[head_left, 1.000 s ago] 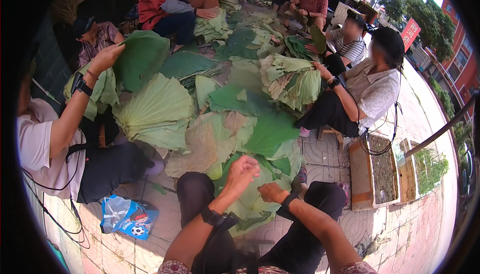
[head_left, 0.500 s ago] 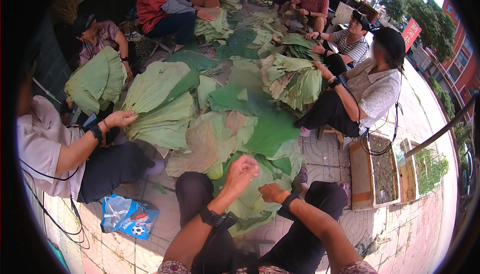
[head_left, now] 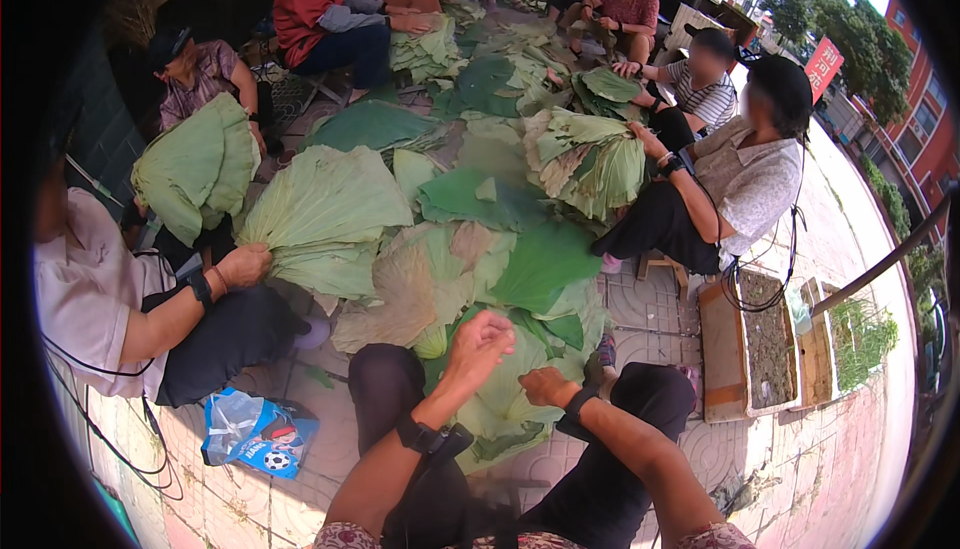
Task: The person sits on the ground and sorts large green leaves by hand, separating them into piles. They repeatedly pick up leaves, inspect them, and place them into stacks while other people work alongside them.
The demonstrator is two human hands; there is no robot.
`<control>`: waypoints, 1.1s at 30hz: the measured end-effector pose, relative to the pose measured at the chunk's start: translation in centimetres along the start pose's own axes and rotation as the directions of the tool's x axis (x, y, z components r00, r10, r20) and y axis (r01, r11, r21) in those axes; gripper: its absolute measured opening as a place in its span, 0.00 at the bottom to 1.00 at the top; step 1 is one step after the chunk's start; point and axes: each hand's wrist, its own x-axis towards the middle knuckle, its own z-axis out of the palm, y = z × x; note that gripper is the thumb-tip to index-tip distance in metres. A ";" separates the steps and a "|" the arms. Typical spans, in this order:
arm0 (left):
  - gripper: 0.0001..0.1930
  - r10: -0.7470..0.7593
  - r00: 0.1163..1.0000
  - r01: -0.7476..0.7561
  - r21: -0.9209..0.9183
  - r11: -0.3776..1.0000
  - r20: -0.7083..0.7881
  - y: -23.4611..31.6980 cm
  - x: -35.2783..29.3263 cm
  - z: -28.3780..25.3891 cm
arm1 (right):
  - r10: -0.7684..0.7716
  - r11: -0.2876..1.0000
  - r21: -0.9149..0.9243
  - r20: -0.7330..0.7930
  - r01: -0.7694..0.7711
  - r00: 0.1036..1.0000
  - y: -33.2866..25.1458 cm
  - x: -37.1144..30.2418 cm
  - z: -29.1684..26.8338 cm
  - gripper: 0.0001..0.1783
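Note:
Between my knees lies a stack of large pale green lotus leaves (head_left: 505,404), and both my hands are over it. My left hand (head_left: 480,349) is raised above the stack's far left part, its fingers curled together. My right hand (head_left: 546,386) is closed just to the right and a little nearer, knuckles up. Whatever either hand pinches, if anything, is too small or hidden to make out. Beyond my hands a broad dark green leaf (head_left: 545,267) lies on the pile, beside a dried brownish leaf (head_left: 385,299).
A long leaf pile (head_left: 480,194) stretches away between seated people. At left a person holds a leaf bundle (head_left: 325,204); at right another holds a leaf bundle (head_left: 590,164). A blue and white bag (head_left: 260,434) is on the paving at left. Planter boxes (head_left: 730,349) stand at right.
The person at left has drawn the held leaf bundle nearer and lowered that hand. My own hands have stayed nearly still above the stack.

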 end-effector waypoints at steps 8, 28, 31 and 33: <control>0.13 0.002 1.000 -0.001 0.007 1.000 -0.020 0.1 -0.3 -0.7 | 0.008 1.000 0.005 0.018 -0.008 1.000 0.1 0.0 0.2 0.09; 0.12 0.041 0.993 -0.042 -0.009 0.999 -0.110 0.6 -1.3 -2.4 | 0.007 1.000 -0.009 0.031 -0.007 1.000 0.4 -0.2 0.7 0.09; 0.11 0.045 0.992 -0.047 -0.012 0.999 -0.119 0.7 -1.4 -2.5 | 0.000 1.000 -0.017 0.038 0.000 0.999 0.2 -0.2 0.5 0.09; 0.11 0.048 0.991 -0.050 -0.011 0.999 -0.124 0.6 -1.4 -2.5 | 0.002 1.000 -0.022 0.046 -0.001 0.999 0.2 -0.2 0.6 0.09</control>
